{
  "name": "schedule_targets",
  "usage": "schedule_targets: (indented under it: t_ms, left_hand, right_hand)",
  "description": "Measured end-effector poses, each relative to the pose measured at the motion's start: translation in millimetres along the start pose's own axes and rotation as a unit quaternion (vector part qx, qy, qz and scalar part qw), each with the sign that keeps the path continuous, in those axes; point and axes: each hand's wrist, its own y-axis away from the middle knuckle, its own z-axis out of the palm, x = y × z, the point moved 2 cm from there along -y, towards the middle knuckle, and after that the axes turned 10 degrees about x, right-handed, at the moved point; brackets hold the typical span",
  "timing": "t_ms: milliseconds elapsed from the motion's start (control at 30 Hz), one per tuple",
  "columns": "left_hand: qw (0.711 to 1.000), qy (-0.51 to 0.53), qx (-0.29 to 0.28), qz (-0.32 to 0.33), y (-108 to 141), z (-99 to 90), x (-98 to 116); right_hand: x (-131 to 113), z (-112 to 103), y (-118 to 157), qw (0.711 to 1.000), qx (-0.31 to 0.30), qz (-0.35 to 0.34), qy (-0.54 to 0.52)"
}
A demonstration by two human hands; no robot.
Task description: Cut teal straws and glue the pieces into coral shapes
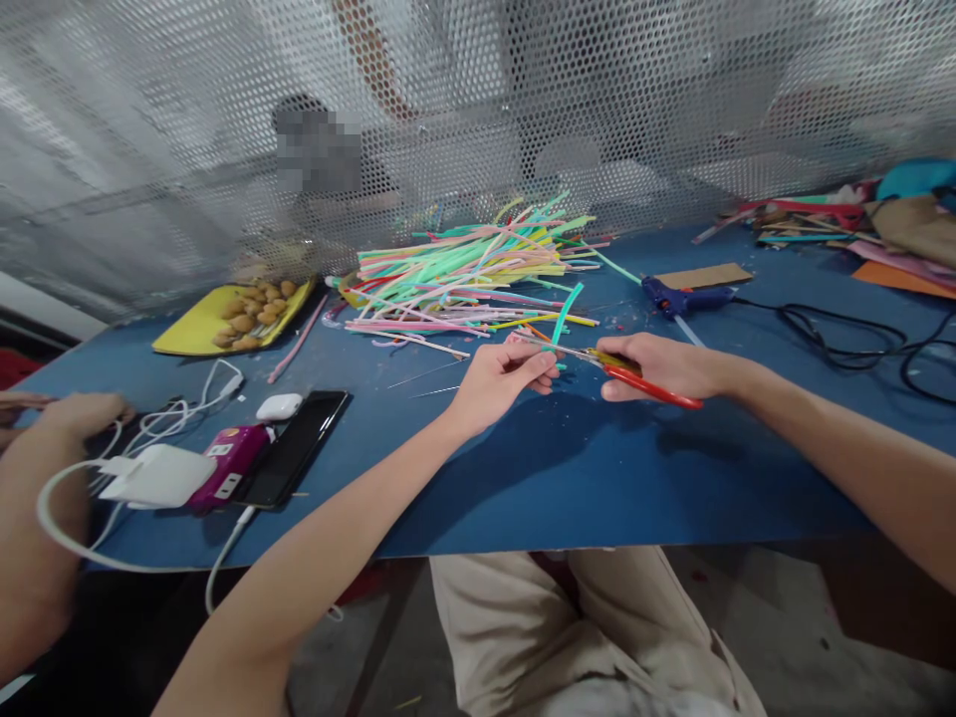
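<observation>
— What is at the centre of the frame?
— A short turquoise pipe cleaner [568, 316], slim, fuzzy-looking and gently bowed, slanting up just in front of the right part of a heap of pastel pipe cleaners [463, 261].

— Who has hold of it?
— A worker's left hand [499, 383] pinches its lower end between thumb and fingers. The right hand [664, 360] is wrapped around the handles of red-handled scissors [628, 376], whose steel blades reach across to the pinching fingers. How far the blades are parted, I cannot tell.

— And the surroundings?
— A dark blue glue gun [683, 299] lies right of the heap on a blue table [597, 488]. Left of the heap sits a yellow tray [183, 327] of brown lumps; in front and to the left of it, a black smartphone [305, 448] rests beside a magenta power adapter [237, 463]. Farthest left of the heap, a co-worker's hand [86, 413] shows.
</observation>
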Motion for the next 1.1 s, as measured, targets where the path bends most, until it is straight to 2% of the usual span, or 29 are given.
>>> schedule_targets:
  t_ms: [200, 533, 767, 933, 1100]
  left_hand:
    - [1.0, -0.01, 0.008, 0.016, 5, 2.0, 6]
    - [0.998, -0.008, 0.028, 0.049, 14, 4.4, 15]
    - [0.999, 0.012, 0.022, 0.048, 14, 5.4, 16]
    - [0.998, 0.024, 0.023, 0.047, 14, 5.0, 15]
    - [0.998, 0.017, 0.028, 0.059, 13, 0.5, 19]
  right_hand:
    - [-6, 0, 3, 1.0, -0.007, 0.004, 0.008]
    - [-13, 4, 9, 0.999, -0.006, -0.043, 0.02]
    - [-15, 10, 10, 0.998, 0.019, -0.045, 0.037]
    - [-20, 16, 13, 0.995, 0.055, -0.021, 0.078]
    - [-21, 24, 10, 0.995, 0.075, -0.06, 0.041]
